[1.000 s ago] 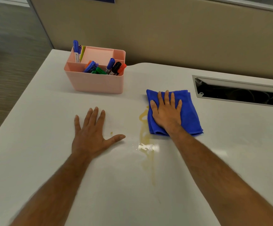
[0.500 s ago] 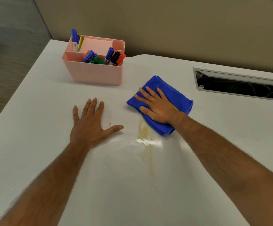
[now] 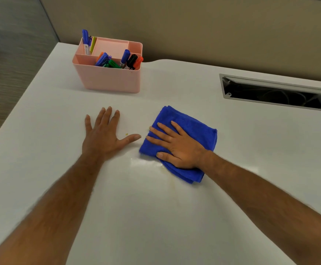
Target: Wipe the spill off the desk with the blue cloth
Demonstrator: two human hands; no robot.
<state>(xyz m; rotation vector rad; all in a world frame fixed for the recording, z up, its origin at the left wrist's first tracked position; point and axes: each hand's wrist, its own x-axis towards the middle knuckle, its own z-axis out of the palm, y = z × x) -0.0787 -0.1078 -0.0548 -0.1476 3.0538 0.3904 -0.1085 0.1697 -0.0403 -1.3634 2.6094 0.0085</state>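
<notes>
A folded blue cloth [image 3: 192, 127] lies on the white desk [image 3: 175, 217], and my right hand [image 3: 177, 146] presses flat on it with fingers spread, pointing left. The cloth covers most of the yellowish spill [image 3: 172, 183]; a faint streak shows just below the cloth's near edge, beside a wet shiny patch. A tiny yellow drop [image 3: 126, 134] sits between my two hands. My left hand [image 3: 103, 134] rests palm down on the bare desk, fingers apart, its thumb tip close to the cloth's left edge.
A pink desk organiser [image 3: 108, 79] holding several markers stands at the back left. A rectangular cable opening [image 3: 274, 92] with a metal rim is cut into the desk at the back right. A beige partition runs behind the desk; the desk's left edge drops to the floor.
My right hand has slid the cloth left and towards me over the spill, so much less yellow liquid shows. My left hand stays planted in place.
</notes>
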